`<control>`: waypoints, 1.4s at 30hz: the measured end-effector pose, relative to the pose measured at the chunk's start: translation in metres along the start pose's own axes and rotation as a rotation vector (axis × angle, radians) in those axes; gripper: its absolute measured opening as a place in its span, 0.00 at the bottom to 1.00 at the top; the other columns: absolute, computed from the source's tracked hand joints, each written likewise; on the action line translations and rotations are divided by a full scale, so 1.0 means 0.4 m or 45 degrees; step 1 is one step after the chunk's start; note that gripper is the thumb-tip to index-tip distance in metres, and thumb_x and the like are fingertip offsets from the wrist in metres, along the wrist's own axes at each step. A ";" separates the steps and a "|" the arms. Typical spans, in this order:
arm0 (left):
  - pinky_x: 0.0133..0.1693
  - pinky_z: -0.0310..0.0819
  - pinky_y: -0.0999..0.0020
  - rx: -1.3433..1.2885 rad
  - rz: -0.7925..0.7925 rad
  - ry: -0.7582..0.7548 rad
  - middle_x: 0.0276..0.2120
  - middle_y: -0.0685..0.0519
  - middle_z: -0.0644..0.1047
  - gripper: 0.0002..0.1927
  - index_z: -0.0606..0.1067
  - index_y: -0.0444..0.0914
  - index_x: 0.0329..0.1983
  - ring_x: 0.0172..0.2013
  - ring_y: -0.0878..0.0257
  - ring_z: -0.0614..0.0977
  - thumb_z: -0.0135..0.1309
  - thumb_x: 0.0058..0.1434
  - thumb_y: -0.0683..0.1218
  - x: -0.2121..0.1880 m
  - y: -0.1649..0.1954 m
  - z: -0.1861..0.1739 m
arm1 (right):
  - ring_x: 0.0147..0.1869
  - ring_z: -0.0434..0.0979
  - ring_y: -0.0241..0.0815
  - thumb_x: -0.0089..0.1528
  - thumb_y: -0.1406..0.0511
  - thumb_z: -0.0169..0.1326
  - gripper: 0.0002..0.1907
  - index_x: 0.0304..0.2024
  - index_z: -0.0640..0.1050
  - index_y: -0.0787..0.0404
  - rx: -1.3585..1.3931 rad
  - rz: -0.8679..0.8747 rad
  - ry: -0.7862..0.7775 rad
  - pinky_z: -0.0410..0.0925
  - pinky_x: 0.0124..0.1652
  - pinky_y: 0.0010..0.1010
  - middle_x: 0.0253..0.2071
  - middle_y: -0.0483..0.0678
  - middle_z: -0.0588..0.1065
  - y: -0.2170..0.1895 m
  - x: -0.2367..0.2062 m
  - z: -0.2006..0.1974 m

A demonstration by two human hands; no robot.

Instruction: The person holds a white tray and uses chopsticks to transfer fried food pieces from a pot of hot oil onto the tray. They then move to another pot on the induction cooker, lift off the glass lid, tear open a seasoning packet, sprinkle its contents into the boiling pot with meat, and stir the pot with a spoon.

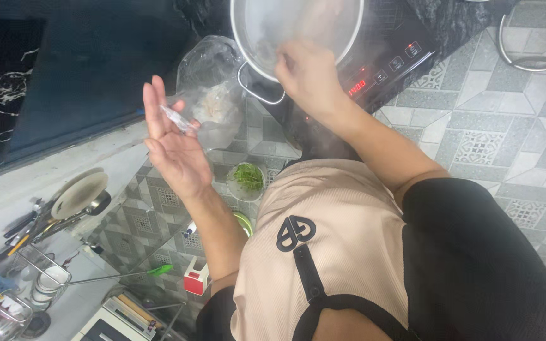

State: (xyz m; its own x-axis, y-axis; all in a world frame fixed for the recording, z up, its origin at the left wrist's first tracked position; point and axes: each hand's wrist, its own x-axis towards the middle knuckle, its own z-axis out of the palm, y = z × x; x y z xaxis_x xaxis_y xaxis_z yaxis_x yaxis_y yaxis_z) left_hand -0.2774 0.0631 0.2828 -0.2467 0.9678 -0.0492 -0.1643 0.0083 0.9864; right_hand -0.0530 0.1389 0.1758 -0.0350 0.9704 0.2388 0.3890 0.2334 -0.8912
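Reaching into the steaming steel pot (298, 28) on the induction cooker (380, 69), the right hand (308, 76) is curled at the rim; whether it grips anything I cannot tell. The left hand (175, 142) is spread wide, a small clear wrapper (177, 118) on its fingers, beside the clear bag of white food (213, 95) left of the pot. Judging by this, cooking is under way, with the bag's contents and the cup of chopped greens (246, 180) nearer the body yet to go in.

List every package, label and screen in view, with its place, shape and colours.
Cooker display: on the black induction cooker's front panel beside the pot, small, glowing red digits.
Clear plastic bag: beside the left hand, crumpled, whitish contents.
Red-and-white box: low on the tiled floor, small carton.
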 end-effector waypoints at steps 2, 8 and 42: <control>0.52 0.70 0.74 -0.008 0.007 -0.005 0.77 0.47 0.58 0.44 0.57 0.37 0.78 0.58 0.67 0.71 0.44 0.71 0.70 0.001 -0.001 -0.001 | 0.35 0.79 0.50 0.64 0.71 0.59 0.04 0.42 0.80 0.64 0.042 0.006 0.042 0.72 0.37 0.37 0.35 0.54 0.77 -0.003 0.003 -0.002; 0.51 0.71 0.73 0.002 0.030 -0.008 0.76 0.45 0.59 0.45 0.58 0.37 0.80 0.58 0.66 0.71 0.44 0.71 0.70 0.005 -0.005 -0.004 | 0.33 0.79 0.47 0.65 0.74 0.59 0.07 0.46 0.80 0.65 0.101 -0.005 0.143 0.71 0.35 0.34 0.37 0.54 0.77 0.004 0.024 -0.014; 0.54 0.71 0.73 -0.025 0.050 -0.130 0.77 0.46 0.58 0.42 0.56 0.36 0.79 0.59 0.66 0.71 0.42 0.74 0.68 0.018 -0.033 -0.026 | 0.39 0.78 0.50 0.67 0.77 0.59 0.11 0.51 0.76 0.72 -0.131 -0.753 -0.138 0.72 0.36 0.36 0.40 0.56 0.76 0.019 -0.058 -0.141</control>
State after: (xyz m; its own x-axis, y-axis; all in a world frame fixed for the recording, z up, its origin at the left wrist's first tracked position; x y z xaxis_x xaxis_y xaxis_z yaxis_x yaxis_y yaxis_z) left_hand -0.2871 0.0672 0.2677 -0.1547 0.9879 0.0065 -0.1756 -0.0340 0.9839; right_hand 0.0027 0.1146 0.1851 -0.3641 0.6801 0.6363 0.3620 0.7328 -0.5761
